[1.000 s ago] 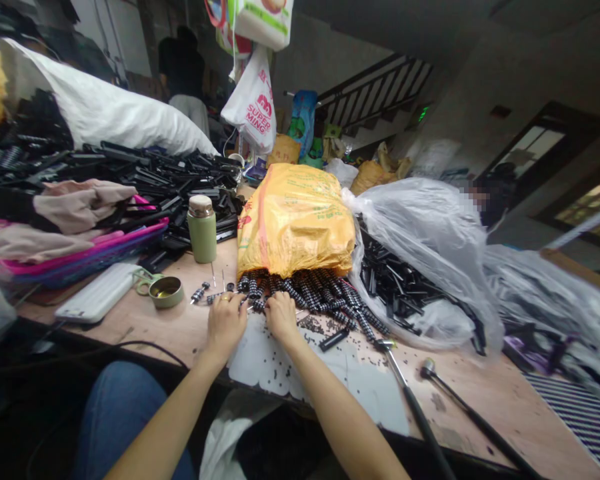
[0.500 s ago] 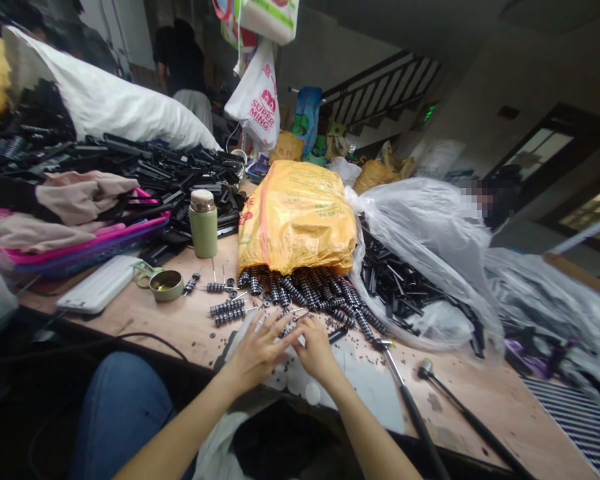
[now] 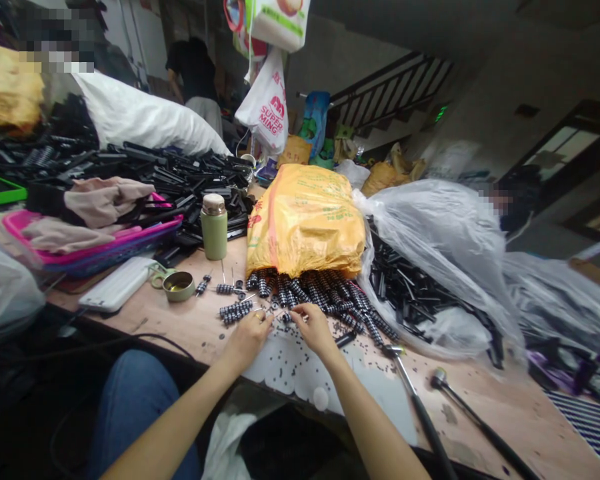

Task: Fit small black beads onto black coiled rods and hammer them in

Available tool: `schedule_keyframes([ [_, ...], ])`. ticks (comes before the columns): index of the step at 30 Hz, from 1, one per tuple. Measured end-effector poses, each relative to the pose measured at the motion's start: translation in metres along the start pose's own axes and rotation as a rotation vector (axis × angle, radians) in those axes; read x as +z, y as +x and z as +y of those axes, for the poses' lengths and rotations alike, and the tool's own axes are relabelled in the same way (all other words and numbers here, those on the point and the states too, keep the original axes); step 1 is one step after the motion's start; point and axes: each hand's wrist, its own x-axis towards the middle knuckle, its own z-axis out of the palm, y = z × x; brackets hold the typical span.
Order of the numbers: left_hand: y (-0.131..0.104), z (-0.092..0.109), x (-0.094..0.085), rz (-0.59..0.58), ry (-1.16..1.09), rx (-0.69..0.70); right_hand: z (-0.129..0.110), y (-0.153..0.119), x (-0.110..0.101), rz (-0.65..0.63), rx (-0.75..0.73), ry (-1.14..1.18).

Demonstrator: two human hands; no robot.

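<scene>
My left hand is closed in a pinch at the edge of a pale sheet, on what looks like a thin metal pin. Opposite it, my right hand pinches a small black ringed piece between thumb and fingers. The two sets of fingertips are a short gap apart. Left of them lie black-and-silver ribbed rollers with pins sticking out. More such rollers spill from under a yellow sack. Tiny black bits dot the sheet and the wood.
A green flask, its cup and a white power bank stand left. Two hammers lie right, near a clear bag of black parts. Behind is a black heap. A person stands beyond.
My hands have drawn apart, and their fingers have gone from spread and overlapping to pinching. A small black piece now shows between them. The whole view has shifted slightly.
</scene>
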Motion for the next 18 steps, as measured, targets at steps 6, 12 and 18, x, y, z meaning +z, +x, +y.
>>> schedule_keyframes([
  [6, 0.008, -0.019, -0.009, -0.148, 0.245, -0.187, -0.020, 0.055, 0.024, -0.016, -0.111, -0.168],
  [12, 0.008, -0.038, -0.013, -0.162, 0.320, -0.342, -0.083, 0.120, 0.089, -0.126, -0.268, -0.218],
  [18, 0.011, -0.054, -0.015, -0.139, 0.321, -0.412, -0.089, 0.166, 0.111, -0.150, -0.258, -0.298],
])
